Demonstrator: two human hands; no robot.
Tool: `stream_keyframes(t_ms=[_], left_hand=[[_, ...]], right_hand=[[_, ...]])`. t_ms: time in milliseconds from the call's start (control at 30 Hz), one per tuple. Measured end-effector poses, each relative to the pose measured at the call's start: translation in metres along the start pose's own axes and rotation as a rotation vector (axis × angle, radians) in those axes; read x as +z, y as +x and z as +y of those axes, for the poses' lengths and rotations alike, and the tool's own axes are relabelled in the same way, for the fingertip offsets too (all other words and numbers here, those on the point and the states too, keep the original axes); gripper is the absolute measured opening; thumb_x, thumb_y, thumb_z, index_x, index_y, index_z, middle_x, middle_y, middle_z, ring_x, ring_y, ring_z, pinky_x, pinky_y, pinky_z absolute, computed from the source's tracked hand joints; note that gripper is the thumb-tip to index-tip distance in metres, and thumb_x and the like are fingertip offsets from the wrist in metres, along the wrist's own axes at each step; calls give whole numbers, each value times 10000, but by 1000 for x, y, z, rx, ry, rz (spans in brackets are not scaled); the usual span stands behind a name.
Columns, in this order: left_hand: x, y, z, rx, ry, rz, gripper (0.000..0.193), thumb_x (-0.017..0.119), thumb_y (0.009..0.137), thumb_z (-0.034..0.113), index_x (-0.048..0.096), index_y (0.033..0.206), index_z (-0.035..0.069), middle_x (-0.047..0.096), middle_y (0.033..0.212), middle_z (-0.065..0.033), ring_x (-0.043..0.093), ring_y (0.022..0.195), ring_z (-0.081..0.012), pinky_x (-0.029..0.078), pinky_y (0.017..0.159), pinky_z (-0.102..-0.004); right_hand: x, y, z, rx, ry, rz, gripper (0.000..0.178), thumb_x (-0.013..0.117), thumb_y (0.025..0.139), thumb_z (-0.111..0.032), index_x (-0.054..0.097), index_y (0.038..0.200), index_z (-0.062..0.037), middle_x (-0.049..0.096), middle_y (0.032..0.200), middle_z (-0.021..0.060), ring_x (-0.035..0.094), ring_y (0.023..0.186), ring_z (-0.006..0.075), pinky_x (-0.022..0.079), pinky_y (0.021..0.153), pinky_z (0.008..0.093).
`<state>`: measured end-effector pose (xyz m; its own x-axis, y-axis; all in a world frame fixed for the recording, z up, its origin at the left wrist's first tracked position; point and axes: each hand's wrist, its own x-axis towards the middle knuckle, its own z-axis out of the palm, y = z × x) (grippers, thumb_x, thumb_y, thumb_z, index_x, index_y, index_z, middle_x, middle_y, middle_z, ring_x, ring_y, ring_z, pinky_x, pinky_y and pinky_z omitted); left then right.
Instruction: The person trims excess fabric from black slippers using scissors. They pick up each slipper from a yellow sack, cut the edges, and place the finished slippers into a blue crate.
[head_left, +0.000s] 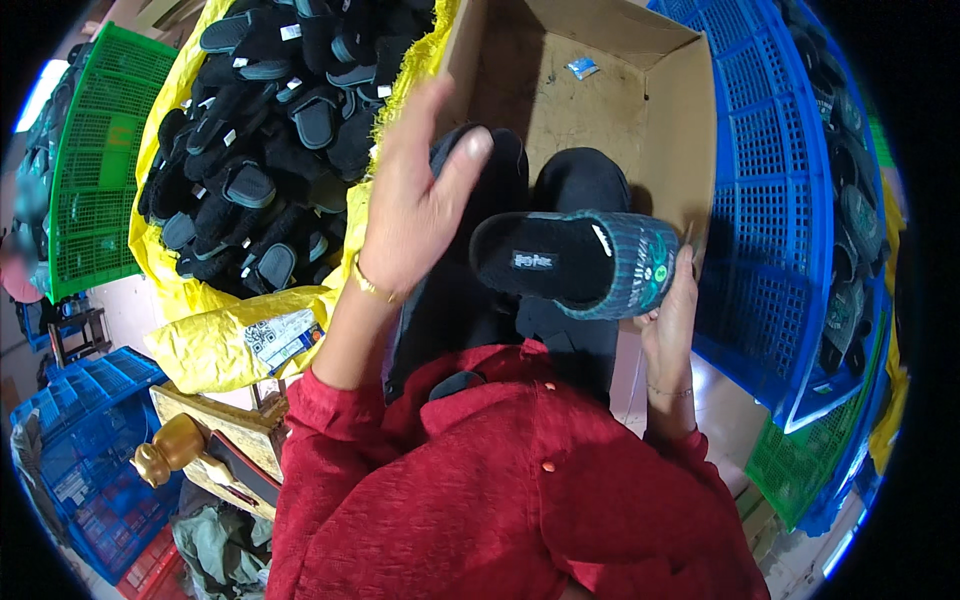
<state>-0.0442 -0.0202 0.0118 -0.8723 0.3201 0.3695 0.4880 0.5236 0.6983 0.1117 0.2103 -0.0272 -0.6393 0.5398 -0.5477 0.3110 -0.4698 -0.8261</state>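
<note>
the right hand (675, 300) was closed on the toe end of a dark green-grey knitted slipper (575, 262) with a black fluffy insole (535, 248), above the knees (582, 175) in black trousers; this grip probably left the insole in clear sight. the left hand (408, 205), apart from it, was empty, its thumb (462, 165) spread, beside the yellow woven plastic sack (205, 350). the sack stood wide, perhaps so that its black slippers (250, 187) were easy to reach.

Holds left hand (412, 205) open with thumb (463, 165) spread wide from extended, blurred fingers (428, 112), and grips with right hand (673, 308) on a nearly straight wrist (668, 375).
</note>
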Motion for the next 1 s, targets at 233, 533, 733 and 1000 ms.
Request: stream_keyframes(t_ms=[233,533,733,1000], left_hand=[[-5,-68,-7,-95,-440,-387,249,549,899,157,585,1084,-7,652,876,-126,642,815,-232,493,766,-292],[-57,-115,-239,-999,-343,125,203,479,913,167,617,1002,48,656,810,-40,592,675,-95,459,589,-215],[-36,-227,-368,-773,389,-692,209,534,810,137,665,944,44,658,929,-138,635,841,-235,509,717,-326],[-14,-276,-349,-1483,501,-1039,310,649,741,166,674,1046,114,602,1167,-96,587,1070,-247,495,861,-365]], right_hand=[[-21,-10,0,-121,-125,-105,325,488,938,-323,514,1117,-53,598,878,46,583,687,97,460,530,216],[-206,57,-135,-516,32,45,396,479,911,-184,430,1248,19,561,980,163,420,768,170,383,684,316],[-279,58,-208,-513,627,-90,391,388,931,-133,404,1257,82,577,847,191,264,486,102,286,476,241],[-37,48,-59,-209,38,178,211,489,941,-202,546,1015,-12,526,716,28,338,429,53,236,358,182]])
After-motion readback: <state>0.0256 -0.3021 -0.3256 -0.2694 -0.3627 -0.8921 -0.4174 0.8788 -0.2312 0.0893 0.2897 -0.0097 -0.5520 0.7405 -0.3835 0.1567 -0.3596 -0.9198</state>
